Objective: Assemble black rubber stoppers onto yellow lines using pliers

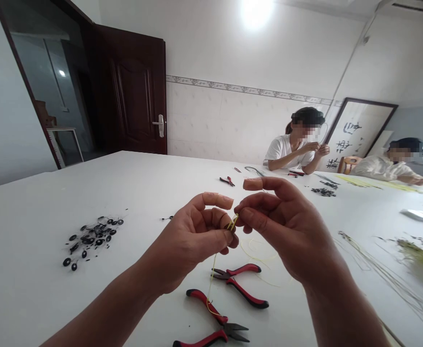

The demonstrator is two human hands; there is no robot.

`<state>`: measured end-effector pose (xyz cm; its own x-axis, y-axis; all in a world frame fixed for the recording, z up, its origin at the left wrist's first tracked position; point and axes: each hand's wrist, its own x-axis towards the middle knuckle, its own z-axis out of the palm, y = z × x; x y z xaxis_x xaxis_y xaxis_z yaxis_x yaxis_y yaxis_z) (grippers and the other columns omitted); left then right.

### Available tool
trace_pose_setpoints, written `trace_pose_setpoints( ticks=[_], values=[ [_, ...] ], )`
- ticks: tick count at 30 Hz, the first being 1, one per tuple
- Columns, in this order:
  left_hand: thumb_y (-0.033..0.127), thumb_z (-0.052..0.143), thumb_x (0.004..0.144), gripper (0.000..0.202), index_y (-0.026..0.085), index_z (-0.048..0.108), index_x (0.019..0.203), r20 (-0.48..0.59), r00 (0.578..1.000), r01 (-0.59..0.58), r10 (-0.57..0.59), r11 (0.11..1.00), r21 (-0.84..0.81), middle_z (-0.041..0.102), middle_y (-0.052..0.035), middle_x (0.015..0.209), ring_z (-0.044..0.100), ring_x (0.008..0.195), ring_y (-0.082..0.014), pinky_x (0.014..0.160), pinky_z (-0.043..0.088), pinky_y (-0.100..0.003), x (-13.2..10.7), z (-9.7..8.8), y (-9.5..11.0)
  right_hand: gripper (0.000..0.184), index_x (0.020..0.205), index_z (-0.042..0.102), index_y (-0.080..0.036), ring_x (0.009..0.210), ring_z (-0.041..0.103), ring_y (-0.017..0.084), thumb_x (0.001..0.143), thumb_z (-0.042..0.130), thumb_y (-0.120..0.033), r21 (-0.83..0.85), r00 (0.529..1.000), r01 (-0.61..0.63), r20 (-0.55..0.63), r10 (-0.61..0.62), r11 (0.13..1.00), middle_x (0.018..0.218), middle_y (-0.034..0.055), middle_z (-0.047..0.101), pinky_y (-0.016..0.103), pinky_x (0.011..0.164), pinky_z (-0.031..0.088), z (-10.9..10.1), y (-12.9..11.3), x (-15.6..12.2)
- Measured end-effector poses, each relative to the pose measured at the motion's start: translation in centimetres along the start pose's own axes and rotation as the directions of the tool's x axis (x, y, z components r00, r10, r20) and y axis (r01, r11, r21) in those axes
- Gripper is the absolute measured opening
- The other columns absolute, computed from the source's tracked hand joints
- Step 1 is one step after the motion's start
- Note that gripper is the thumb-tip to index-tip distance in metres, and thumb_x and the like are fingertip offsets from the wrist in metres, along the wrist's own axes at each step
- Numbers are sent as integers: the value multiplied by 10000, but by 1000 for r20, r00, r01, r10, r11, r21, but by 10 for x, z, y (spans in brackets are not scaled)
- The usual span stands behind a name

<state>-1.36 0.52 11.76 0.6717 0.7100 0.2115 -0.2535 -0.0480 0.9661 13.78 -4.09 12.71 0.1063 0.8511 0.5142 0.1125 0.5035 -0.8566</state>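
Over the white bench (pixel 34 217): your left hand (pixel 186 241) and your right hand (pixel 287 231) meet in the air, close together.
Step in hand: you work a small twisted end of yellow wire (pixel 232 222) between both hands, with 1 strand trailing down.
Left fingers (pixel 215 219): thumb and fingertips are together, clamped on the yellow wire.
Right fingers (pixel 245 214): thumb and fingertips are together at the same spot, pressed on the yellow wire; the exact grip is partly hidden.
Finger covers: you wear 1 tan finger cot (pixel 218 200) on your left index finger and 1 tan finger cot (pixel 253 183) on your right index finger, both raised clear of the yellow wire.
Below your hands: 2 pairs of red-and-black pliers lie on the bench, the upper pair (pixel 247 298) and the lower pair (pixel 207 303). The trailing yellow wire falls near the lower pair.
To your left: a scattered group of small black rings (pixel 92 238) lies on the bench, well apart from your hands.
Ahead of you: 2 other people sit at the bench, 1 person (pixel 287 152) with raised hands and 1 person (pixel 388 168) leaning over yellow strands (pixel 374 184).
To your right: a bundle of thin pale stems (pixel 388 274) lies on the bench.
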Motion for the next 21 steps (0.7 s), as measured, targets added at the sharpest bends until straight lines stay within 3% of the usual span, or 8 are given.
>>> trace_pose_setpoints(
  ticks=[21],
  values=[
    [48,545,701,313,240,505,945,-20,999,28,-28,999,19,535,39,707,512,682,-110,621,380,-260,4,-8,-1,224,907,466,-233,636,576,114,743,567,-118,57,999,-47,15,47,997,731,-26,595,286,580,491,0,6,6]
  ],
)
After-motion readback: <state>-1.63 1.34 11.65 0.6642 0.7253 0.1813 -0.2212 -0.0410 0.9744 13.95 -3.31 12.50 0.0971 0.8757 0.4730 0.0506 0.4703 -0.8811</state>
